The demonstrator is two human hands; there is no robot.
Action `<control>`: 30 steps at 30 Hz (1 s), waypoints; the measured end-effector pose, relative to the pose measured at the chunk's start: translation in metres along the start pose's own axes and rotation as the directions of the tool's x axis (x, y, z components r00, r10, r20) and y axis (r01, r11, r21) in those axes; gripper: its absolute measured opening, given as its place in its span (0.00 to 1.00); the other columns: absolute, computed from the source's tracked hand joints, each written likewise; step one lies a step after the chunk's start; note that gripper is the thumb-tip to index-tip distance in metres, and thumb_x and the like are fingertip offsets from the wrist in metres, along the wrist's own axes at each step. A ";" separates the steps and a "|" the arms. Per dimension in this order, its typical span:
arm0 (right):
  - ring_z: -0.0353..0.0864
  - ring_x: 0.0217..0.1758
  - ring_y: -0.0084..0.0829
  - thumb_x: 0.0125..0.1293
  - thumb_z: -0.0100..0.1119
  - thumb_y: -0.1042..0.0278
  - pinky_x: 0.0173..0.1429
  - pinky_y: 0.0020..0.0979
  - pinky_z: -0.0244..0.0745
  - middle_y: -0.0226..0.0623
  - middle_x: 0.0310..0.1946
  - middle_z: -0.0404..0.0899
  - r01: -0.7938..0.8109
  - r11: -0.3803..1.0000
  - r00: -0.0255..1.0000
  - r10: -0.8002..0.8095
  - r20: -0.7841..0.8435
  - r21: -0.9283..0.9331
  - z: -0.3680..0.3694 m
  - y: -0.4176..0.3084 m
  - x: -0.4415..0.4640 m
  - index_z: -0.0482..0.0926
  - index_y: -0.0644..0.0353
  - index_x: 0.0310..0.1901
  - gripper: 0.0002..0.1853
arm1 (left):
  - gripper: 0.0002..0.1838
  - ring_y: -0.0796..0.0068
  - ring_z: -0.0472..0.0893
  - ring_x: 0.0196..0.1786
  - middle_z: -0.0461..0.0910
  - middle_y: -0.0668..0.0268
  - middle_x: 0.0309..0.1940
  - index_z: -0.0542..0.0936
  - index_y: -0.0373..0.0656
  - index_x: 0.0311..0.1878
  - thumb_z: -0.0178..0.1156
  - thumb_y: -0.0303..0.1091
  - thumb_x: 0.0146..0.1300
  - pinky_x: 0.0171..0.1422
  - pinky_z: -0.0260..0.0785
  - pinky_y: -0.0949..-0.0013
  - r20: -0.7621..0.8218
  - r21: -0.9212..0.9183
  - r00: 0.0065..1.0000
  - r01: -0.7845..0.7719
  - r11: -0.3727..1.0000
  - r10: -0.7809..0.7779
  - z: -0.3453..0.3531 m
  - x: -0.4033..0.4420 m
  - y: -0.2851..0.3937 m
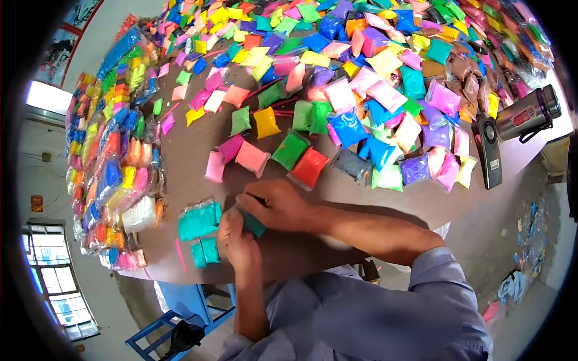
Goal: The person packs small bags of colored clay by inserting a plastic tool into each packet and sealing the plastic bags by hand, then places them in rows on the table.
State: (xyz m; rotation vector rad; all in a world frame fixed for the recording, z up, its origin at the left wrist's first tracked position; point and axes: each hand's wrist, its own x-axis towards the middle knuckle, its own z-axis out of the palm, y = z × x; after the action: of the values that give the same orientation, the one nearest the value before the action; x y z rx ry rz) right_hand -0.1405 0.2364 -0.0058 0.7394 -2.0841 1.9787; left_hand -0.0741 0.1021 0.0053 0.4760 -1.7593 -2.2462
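Near the front edge of the brown table, my left hand point(239, 240) and my right hand point(278, 204) meet around a teal packet point(253, 224). The fingers of both hands are bent against it, and they cover much of it. Just left of my left hand lie several teal packets point(198, 221) in a small group. A pink packet point(215, 166), a salmon packet point(252, 158), a green packet point(290, 150) and a red packet point(309, 168) rest beyond my hands.
Many coloured packets point(385, 93) are heaped across the far side of the table point(198, 144). Bagged packets point(111, 180) are stacked along the left edge. At the right stand a metal flask point(521, 114) and a black device point(489, 153). A blue chair point(186, 307) is below the table.
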 end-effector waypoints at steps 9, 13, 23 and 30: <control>0.80 0.29 0.45 0.74 0.60 0.61 0.34 0.42 0.72 0.49 0.27 0.77 -0.160 0.983 0.982 0.149 0.117 0.093 -0.009 -0.012 -0.004 0.79 0.64 0.35 0.14 | 0.10 0.90 0.66 0.33 0.71 0.79 0.31 0.79 0.43 0.40 0.60 0.37 0.78 0.36 0.57 0.79 0.062 0.066 0.998 -0.035 0.997 0.031 -0.013 -0.015 0.009; 0.84 0.34 0.45 0.72 0.62 0.61 0.38 0.42 0.78 0.44 0.32 0.81 0.038 0.997 0.999 -0.037 0.017 -0.067 -0.006 -0.015 -0.004 0.81 0.62 0.41 0.11 | 0.11 0.88 0.66 0.31 0.71 0.78 0.29 0.79 0.43 0.38 0.60 0.36 0.78 0.35 0.58 0.78 -0.005 0.299 0.986 -0.155 0.942 0.164 -0.022 -0.013 0.013; 0.85 0.50 0.44 0.65 0.68 0.62 0.52 0.41 0.82 0.48 0.53 0.78 -0.006 0.992 0.996 0.017 0.089 -0.127 -0.009 -0.027 -0.012 0.73 0.61 0.62 0.26 | 0.09 0.87 0.70 0.33 0.76 0.74 0.29 0.81 0.34 0.44 0.62 0.31 0.77 0.36 0.64 0.77 0.027 0.641 0.910 -0.334 0.691 0.414 -0.009 -0.006 0.018; 0.81 0.50 0.52 0.66 0.62 0.67 0.53 0.46 0.79 0.52 0.47 0.79 0.026 0.999 0.987 -0.029 0.157 0.019 -0.010 -0.023 -0.008 0.76 0.65 0.55 0.19 | 0.09 0.86 0.68 0.33 0.75 0.74 0.30 0.81 0.36 0.43 0.59 0.32 0.78 0.36 0.62 0.77 0.095 0.506 0.928 -0.357 0.785 0.360 -0.003 -0.011 0.024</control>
State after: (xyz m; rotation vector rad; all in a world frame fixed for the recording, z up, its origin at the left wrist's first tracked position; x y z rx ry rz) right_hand -0.1252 0.2479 0.0120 0.9513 -2.1320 1.9851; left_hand -0.0630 0.0975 0.0286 0.2087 -2.2283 -1.4993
